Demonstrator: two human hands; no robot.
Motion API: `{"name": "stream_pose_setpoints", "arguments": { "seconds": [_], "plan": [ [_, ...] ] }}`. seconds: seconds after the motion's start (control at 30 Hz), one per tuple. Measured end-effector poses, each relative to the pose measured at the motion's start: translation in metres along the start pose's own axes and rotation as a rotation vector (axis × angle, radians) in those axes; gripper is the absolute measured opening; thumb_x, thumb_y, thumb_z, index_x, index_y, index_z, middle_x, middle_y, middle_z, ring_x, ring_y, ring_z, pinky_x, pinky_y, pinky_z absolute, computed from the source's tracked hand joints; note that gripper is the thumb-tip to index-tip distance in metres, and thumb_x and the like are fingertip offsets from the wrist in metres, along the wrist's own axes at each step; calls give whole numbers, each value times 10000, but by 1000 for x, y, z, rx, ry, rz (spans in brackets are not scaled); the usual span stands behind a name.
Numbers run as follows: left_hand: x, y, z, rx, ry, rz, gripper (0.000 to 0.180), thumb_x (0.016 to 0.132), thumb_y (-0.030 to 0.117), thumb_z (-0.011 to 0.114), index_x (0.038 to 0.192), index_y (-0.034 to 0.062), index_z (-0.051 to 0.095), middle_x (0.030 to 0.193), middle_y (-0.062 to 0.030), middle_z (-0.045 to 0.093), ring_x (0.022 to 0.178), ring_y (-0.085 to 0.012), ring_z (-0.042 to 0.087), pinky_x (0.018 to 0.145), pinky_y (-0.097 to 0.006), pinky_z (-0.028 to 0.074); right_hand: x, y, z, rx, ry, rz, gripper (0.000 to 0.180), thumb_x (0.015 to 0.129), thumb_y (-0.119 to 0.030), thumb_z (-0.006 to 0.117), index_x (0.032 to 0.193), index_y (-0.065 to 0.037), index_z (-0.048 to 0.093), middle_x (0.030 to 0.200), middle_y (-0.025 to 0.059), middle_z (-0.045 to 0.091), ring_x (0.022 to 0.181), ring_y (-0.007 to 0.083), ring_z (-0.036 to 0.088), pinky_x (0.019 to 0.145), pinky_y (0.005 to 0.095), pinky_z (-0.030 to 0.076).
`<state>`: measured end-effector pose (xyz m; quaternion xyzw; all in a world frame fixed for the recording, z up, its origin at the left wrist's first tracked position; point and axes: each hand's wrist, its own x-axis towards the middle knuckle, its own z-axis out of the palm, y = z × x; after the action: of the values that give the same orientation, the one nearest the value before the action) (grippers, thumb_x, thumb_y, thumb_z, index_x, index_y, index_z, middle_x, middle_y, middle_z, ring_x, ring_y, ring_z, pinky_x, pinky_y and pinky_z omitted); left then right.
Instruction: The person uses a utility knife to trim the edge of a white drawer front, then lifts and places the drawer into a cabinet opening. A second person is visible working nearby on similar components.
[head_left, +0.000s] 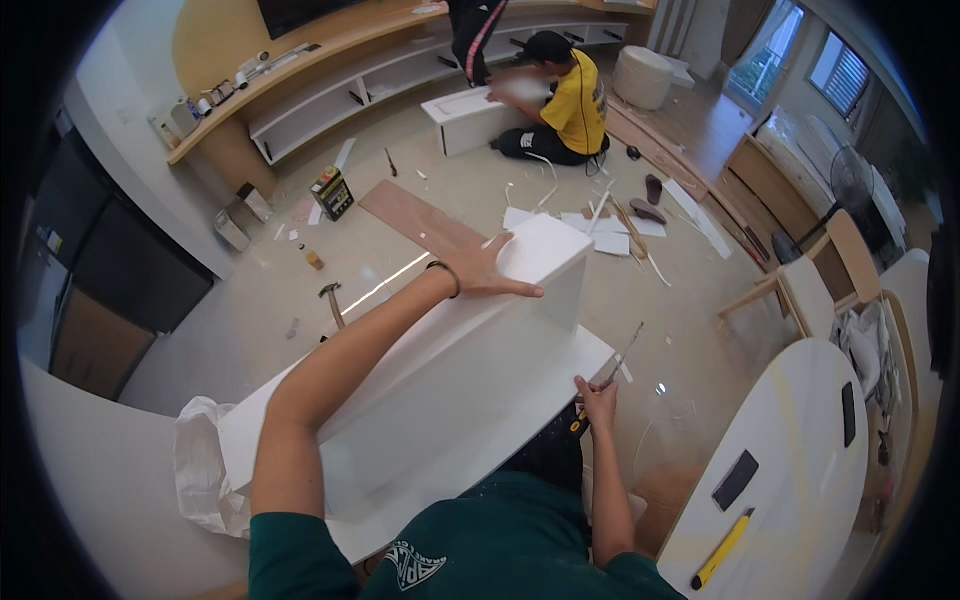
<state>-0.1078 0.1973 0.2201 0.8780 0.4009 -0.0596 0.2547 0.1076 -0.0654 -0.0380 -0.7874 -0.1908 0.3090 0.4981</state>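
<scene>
A long white box-like furniture piece (430,400), made of boards joined at right angles, lies across my lap area. My left hand (478,268) rests on its upper board near the far end, thumb stretched out and fingers spread toward the far edge. In my right hand (598,402), beside the box's near right corner, is a tool with a long thin metal blade (628,347) and a yellow-and-black handle (579,421). The fingers are closed around it, and the blade points up and away from me. Its exact kind is unclear.
A hammer (333,300), a brown board (425,222), a can (332,193) and scraps lie ahead. On the right, a white tabletop (790,470) bears a yellow utility knife (722,549). Farther off, a person in yellow (577,108) works at another white piece (470,118).
</scene>
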Motion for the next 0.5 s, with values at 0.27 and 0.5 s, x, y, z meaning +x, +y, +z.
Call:
{"name": "stream_pose_setpoints", "arguments": {
  "seconds": [0.27,0.5],
  "plan": [
    [18,-11,40,140,248,-130,1132,642,885,644,1557,253,432,1474,-354,440,1369,-511,437,1136,-538,387,-83,-7,-57,-232,78,-81,315,1045,-219,470,1270,2,457,756,131,637,579,227,642,562,371,535],
    [19,-18,43,79,282,-89,1128,657,845,657,1555,198,440,1338,-319,575,1277,-443,565,1060,-494,467,-106,3,-59,-260,-134,-32,353,1079,-263,439,1308,0,496,819,251,646,776,394,681,640,470,515]
  ]
}}
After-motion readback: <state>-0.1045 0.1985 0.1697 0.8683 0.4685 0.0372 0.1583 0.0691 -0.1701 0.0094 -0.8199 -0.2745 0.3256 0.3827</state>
